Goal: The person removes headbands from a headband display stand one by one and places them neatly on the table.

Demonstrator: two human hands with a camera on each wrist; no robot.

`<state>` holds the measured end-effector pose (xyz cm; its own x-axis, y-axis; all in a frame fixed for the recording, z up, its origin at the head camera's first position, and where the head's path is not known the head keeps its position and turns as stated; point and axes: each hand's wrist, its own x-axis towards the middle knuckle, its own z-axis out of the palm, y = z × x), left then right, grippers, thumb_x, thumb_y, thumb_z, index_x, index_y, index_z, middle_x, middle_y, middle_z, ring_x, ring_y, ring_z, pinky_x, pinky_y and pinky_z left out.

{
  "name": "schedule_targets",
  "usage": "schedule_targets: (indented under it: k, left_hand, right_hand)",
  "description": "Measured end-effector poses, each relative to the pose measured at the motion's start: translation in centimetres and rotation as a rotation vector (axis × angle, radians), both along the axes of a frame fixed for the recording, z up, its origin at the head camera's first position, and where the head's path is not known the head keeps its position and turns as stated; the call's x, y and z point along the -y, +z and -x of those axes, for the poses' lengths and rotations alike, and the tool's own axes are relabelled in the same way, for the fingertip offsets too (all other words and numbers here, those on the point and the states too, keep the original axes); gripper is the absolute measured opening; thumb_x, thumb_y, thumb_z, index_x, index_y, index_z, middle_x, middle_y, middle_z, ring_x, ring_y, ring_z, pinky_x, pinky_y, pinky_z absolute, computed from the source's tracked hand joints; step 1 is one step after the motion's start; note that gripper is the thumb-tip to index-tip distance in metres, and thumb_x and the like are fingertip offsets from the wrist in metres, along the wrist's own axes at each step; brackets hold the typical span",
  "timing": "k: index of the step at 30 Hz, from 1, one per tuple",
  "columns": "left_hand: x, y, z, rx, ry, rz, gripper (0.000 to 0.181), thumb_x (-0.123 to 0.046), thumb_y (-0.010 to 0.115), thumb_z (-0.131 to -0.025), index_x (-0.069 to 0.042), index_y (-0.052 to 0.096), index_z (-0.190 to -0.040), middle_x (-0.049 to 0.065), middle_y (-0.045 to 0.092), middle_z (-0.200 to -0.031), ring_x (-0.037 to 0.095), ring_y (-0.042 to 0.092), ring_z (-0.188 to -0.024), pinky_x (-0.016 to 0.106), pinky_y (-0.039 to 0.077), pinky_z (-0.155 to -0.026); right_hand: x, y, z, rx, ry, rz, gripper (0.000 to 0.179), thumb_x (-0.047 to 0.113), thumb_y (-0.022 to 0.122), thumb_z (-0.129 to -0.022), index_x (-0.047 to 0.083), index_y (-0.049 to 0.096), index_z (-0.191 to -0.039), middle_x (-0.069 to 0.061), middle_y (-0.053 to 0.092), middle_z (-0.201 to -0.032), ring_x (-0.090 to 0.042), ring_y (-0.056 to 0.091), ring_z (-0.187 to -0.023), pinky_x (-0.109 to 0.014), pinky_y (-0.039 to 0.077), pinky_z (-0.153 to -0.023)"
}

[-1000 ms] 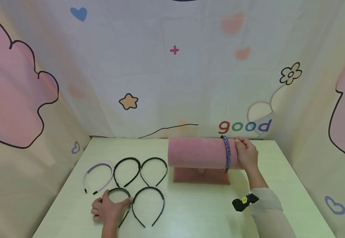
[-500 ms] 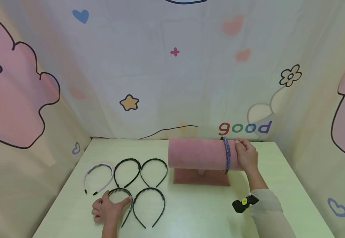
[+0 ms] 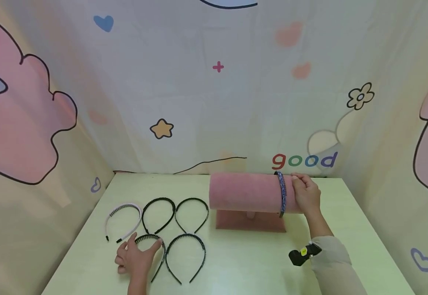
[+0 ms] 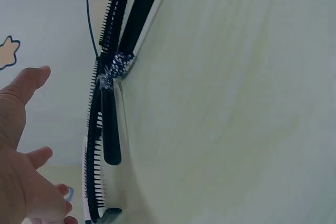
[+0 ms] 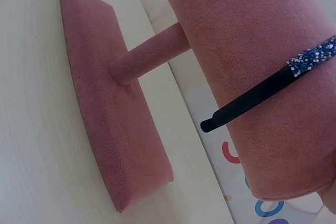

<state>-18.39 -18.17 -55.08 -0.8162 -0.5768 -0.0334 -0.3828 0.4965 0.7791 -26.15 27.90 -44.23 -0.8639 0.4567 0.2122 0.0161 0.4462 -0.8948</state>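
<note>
My left hand [image 3: 136,256] hovers with spread thumb and fingers over the dark toothed headband [image 3: 162,260] at the front left of the table. In the left wrist view a gap shows between my left hand [image 4: 26,161] and the headbands. My right hand [image 3: 307,194] grips the right end of a pink plush roll-shaped display stand [image 3: 245,191]. Around the roll, near that hand, sits a blue glittery headband [image 3: 282,192]. Its black tip and speckled band [image 5: 310,59] show close up in the right wrist view, where most of the right hand is out of frame.
On the table [image 3: 250,262] lie a white headband [image 3: 135,223], a black headband [image 3: 172,215], a thin dark one [image 3: 206,213] and a speckled one [image 3: 204,262]. The stand's flat base [image 3: 250,223] rests right of them. A printed curtain [image 3: 214,102] closes the back.
The front-left headband has shifted slightly right, and my left thumb has risen slightly from it. My right hand keeps its hold on the stand. The head view has tilted a little.
</note>
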Motion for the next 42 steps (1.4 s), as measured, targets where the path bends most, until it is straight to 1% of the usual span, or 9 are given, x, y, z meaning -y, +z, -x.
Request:
schedule_targets:
  k: [3, 8, 13, 15, 17, 22, 28, 37, 42]
  left_hand:
    - [-0.4, 0.4, 0.0, -0.011, -0.014, 0.005, 0.093, -0.05, 0.081, -0.061, -0.01, 0.041, -0.135, 0.028, 0.021, -0.13, 0.048, 0.013, -0.115, 0.061, 0.013, -0.08]
    - [-1.3, 1.6, -0.1, -0.032, -0.054, 0.004, 0.092, -0.055, 0.078, -0.063, -0.012, 0.041, -0.136, 0.026, 0.024, -0.131, 0.048, 0.015, -0.115, 0.061, 0.014, -0.083]
    - [-2.9, 2.6, 0.3, -0.101, -0.104, -0.024, 0.087, -0.053, 0.078, -0.065, -0.012, 0.044, -0.134, 0.023, 0.028, -0.129, 0.046, 0.017, -0.113, 0.06, 0.014, -0.082]
    - [-3.5, 2.8, 0.5, -0.127, -0.121, -0.028, 0.085, -0.052, 0.078, -0.065, -0.012, 0.045, -0.133, 0.023, 0.029, -0.128, 0.045, 0.019, -0.112, 0.058, 0.015, -0.08]
    - [-4.1, 2.9, 0.6, -0.135, -0.136, -0.029, 0.084, -0.052, 0.078, -0.065, -0.013, 0.046, -0.132, 0.021, 0.03, -0.129, 0.044, 0.019, -0.111, 0.056, 0.016, -0.079]
    - [-5.3, 3.2, 0.8, -0.142, -0.178, -0.044, 0.081, -0.048, 0.079, -0.066, -0.015, 0.046, -0.133, 0.019, 0.03, -0.131, 0.042, 0.019, -0.115, 0.056, 0.016, -0.08]
    - [-6.4, 4.0, 0.8, -0.192, -0.227, -0.069, 0.083, -0.051, 0.079, -0.065, -0.016, 0.047, -0.133, 0.018, 0.031, -0.131, 0.042, 0.018, -0.118, 0.056, 0.016, -0.082]
    - [-8.0, 6.5, 1.0, -0.324, -0.28, -0.113, 0.08, -0.048, 0.081, -0.064, -0.017, 0.049, -0.131, 0.016, 0.034, -0.129, 0.039, 0.022, -0.116, 0.058, 0.013, -0.087]
    - [-9.1, 8.1, 1.0, -0.371, -0.309, -0.109, 0.076, -0.043, 0.082, -0.065, -0.018, 0.051, -0.13, 0.015, 0.035, -0.128, 0.037, 0.025, -0.115, 0.057, 0.013, -0.087]
  right_hand:
    - [0.0, -0.2, 0.0, 0.001, -0.004, 0.004, 0.04, 0.043, 0.048, -0.093, 0.012, 0.065, -0.111, -0.013, 0.06, -0.117, -0.032, 0.053, -0.104, -0.048, 0.038, -0.087]
    - [0.0, -0.2, 0.0, -0.012, -0.006, -0.003, 0.039, 0.042, 0.049, -0.092, 0.011, 0.066, -0.109, -0.013, 0.061, -0.116, -0.031, 0.054, -0.103, -0.048, 0.038, -0.086]
    - [0.1, 0.0, 0.1, -0.019, -0.004, -0.024, 0.039, 0.042, 0.049, -0.092, 0.011, 0.065, -0.109, -0.013, 0.061, -0.116, -0.032, 0.054, -0.104, -0.048, 0.038, -0.086]
    - [0.1, 0.1, 0.2, -0.021, -0.004, -0.025, 0.039, 0.042, 0.048, -0.092, 0.011, 0.065, -0.109, -0.013, 0.061, -0.116, -0.032, 0.054, -0.103, -0.048, 0.038, -0.086]
    - [0.2, 0.1, 0.2, -0.02, -0.001, -0.024, 0.04, 0.042, 0.048, -0.092, 0.011, 0.065, -0.109, -0.013, 0.061, -0.115, -0.032, 0.054, -0.103, -0.048, 0.039, -0.085]
    - [0.2, 0.1, 0.1, -0.012, 0.004, -0.018, 0.04, 0.042, 0.048, -0.092, 0.01, 0.065, -0.11, -0.014, 0.061, -0.115, -0.032, 0.054, -0.103, -0.048, 0.039, -0.085]
    - [0.2, -0.1, 0.0, -0.017, 0.002, -0.009, 0.039, 0.041, 0.05, -0.092, 0.01, 0.066, -0.109, -0.014, 0.061, -0.114, -0.032, 0.054, -0.102, -0.048, 0.039, -0.085]
    - [0.2, -0.2, 0.1, -0.024, -0.002, -0.01, 0.039, 0.042, 0.05, -0.092, 0.011, 0.066, -0.108, -0.013, 0.062, -0.114, -0.031, 0.054, -0.103, -0.047, 0.038, -0.086]
    - [0.1, -0.2, 0.1, -0.011, -0.013, -0.01, 0.041, 0.045, 0.048, -0.092, 0.012, 0.065, -0.109, -0.013, 0.061, -0.116, -0.032, 0.054, -0.103, -0.048, 0.038, -0.086]
